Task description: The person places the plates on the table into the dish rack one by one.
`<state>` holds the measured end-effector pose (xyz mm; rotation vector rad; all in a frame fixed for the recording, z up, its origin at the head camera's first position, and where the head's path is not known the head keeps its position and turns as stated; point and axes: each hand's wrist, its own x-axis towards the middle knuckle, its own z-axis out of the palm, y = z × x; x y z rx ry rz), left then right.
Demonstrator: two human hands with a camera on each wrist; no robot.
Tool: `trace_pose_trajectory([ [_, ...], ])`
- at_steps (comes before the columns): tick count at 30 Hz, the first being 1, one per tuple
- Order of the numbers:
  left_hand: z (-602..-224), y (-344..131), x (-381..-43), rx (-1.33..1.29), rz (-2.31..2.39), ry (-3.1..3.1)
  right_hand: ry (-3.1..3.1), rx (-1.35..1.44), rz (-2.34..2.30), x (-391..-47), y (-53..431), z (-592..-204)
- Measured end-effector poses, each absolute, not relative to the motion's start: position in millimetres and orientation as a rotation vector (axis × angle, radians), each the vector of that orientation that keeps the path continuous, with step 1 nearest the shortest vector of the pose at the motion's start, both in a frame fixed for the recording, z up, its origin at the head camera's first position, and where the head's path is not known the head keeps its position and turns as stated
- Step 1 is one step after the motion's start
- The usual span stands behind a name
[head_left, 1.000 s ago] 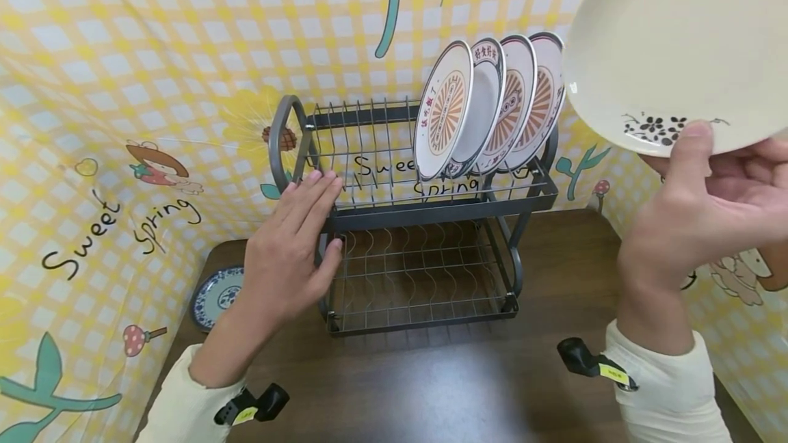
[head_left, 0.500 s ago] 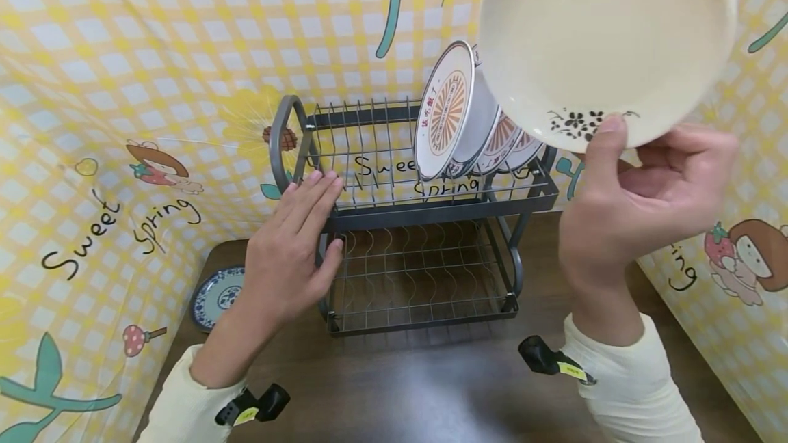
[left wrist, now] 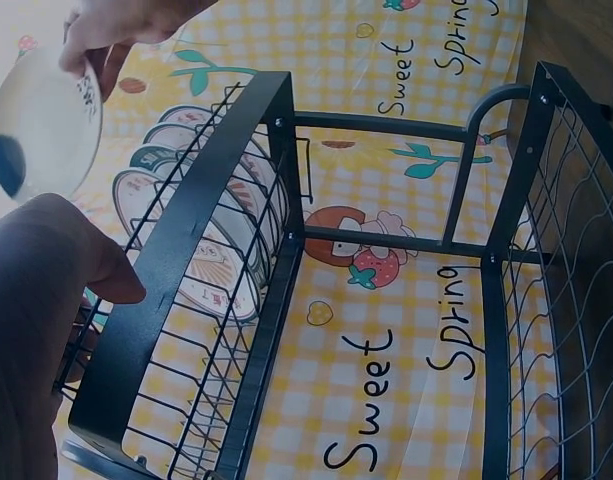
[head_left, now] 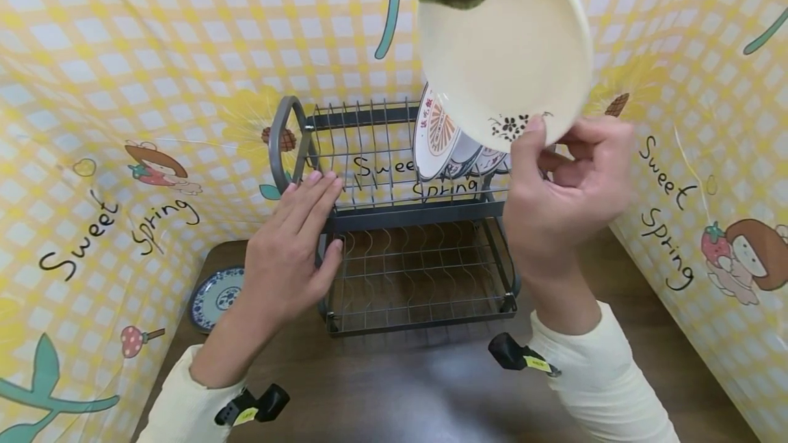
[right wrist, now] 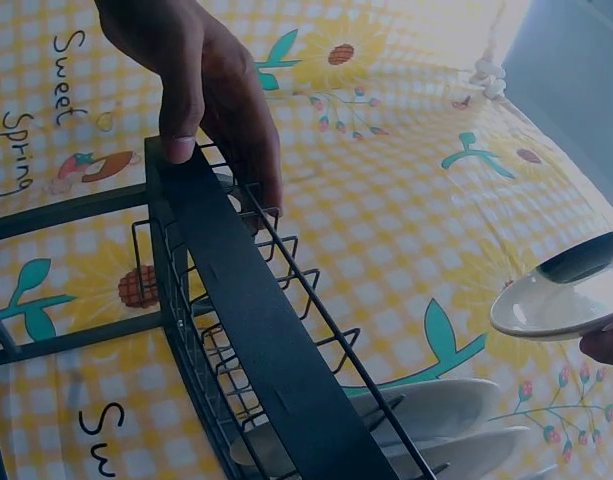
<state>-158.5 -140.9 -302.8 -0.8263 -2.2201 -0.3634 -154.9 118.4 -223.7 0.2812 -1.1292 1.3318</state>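
My right hand (head_left: 569, 190) pinches a cream plate (head_left: 505, 53) by its lower rim, thumb over the black flower print. A dark green patch marks the plate's upper left. It is held up above the right half of the two-tier dish rack (head_left: 418, 212), overlapping the plates there in the head view. Several white patterned plates (head_left: 434, 139) stand upright in the upper tier's right slots. My left hand (head_left: 289, 251) holds the upper tier's left front corner, fingers extended over the top. In the right wrist view its thumb (right wrist: 176, 148) presses the front rail.
Wire slots (head_left: 363, 149) show at the upper tier's left. The lower tier (head_left: 425, 279) has wavy wires. A blue-and-white plate (head_left: 215, 298) lies on the brown table (head_left: 394, 388) left of the rack, partly behind my left arm. Yellow checked cloth (head_left: 203, 46) surrounds the table.
My right hand has carried the cream plate leftward from the far right to over the standing plates, turning it somewhat edge-on. My left hand stays at the rack's corner.
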Motion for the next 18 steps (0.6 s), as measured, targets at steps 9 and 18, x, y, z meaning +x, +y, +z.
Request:
trace_pose_trajectory([
  [9, -304.0, -141.6, -158.7, -0.825, -0.359, -2.221, -1.292, 0.292, 1.166, -163.2, 102.6, -227.6],
  [18, -303.9, -142.1, -159.5, -0.827, -0.362, -2.219, -1.464, 0.328, 0.951, -174.1, 88.2, -221.7],
])
